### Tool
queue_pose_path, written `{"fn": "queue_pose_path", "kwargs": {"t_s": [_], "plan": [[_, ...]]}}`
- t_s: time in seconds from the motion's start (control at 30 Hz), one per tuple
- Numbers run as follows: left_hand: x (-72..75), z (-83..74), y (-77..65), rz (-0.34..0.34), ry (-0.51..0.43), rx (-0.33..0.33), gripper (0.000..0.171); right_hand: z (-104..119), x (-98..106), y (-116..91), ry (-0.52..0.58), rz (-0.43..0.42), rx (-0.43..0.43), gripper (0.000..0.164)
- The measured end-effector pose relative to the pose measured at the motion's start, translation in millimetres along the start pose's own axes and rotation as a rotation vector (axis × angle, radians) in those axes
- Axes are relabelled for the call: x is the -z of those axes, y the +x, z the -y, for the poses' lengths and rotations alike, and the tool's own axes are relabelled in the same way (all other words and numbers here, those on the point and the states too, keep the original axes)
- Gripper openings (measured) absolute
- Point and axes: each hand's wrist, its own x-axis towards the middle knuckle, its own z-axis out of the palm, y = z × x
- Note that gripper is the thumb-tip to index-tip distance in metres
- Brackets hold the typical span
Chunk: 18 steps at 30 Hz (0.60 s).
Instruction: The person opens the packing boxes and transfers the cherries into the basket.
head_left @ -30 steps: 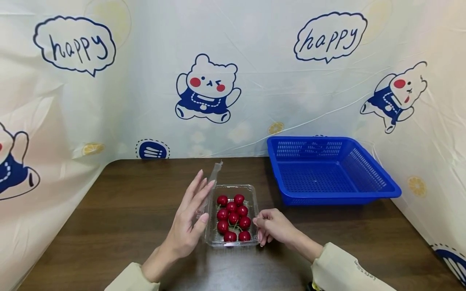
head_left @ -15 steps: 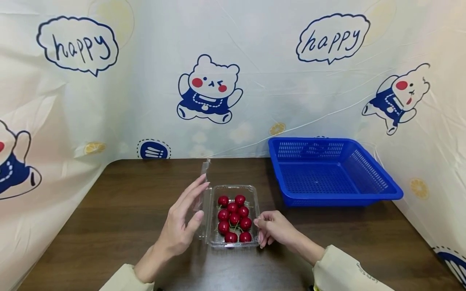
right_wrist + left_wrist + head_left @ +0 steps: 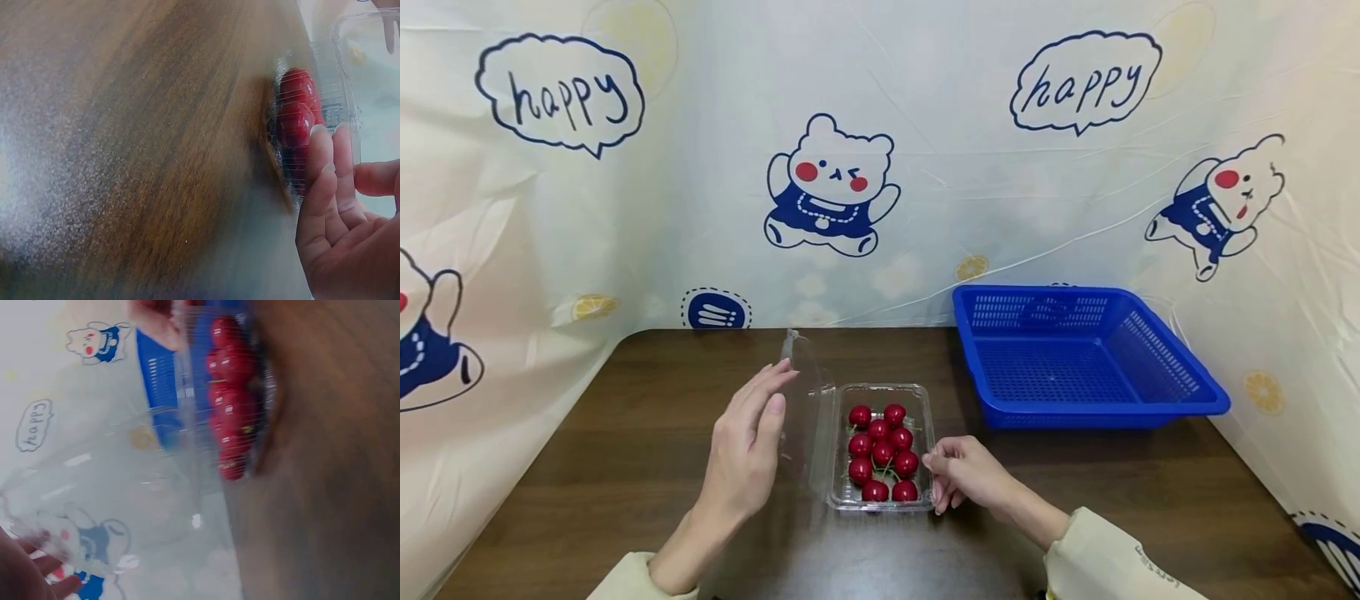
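Observation:
A clear plastic clamshell box (image 3: pixel 881 506) holds several red cherries (image 3: pixel 882 453) with green stems, on the brown table. Its transparent lid (image 3: pixel 811 425) leans out to the left, hinged along the box's left side. My left hand (image 3: pixel 741 454) is at the lid's outer side, fingers straight; in the left wrist view the fingers (image 3: pixel 47 569) show at the lid's far edge. With thumb and fingers my right hand (image 3: pixel 967 472) pinches the box's right rim near its front corner. The right wrist view shows the fingertips (image 3: pixel 320 140) against the box's side wall.
A blue perforated plastic basket (image 3: pixel 1090 408) stands at the table's back right, beyond my right hand. A pale curtain (image 3: pixel 940 192) printed with bears hangs behind and beside the brown table (image 3: pixel 625 450).
My left hand has moved left, and the lid has swung from nearly upright further out to the left. The right hand stays at the box's right rim.

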Motion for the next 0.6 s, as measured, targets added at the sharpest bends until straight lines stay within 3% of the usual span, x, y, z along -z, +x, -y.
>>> {"fn": "queue_pose_path", "kwargs": {"t_s": [0.17, 0.4, 0.6], "plan": [[5.6, -5.6, 2.6, 0.002, 0.087, 0.124, 0.029, 0.6, 0.4, 0.2, 0.000, -0.001, 0.005, 0.028], [6.0, -3.5, -1.3, 0.006, 0.257, 0.148, 0.030, 0.6, -0.4, 0.9, -0.004, -0.003, 0.009, 0.028], [12.0, 1.2, -3.2, 0.119, 0.435, 0.252, 0.037, 0.5, -2.0, 0.0, -0.002, -0.003, 0.005, 0.028]]}}
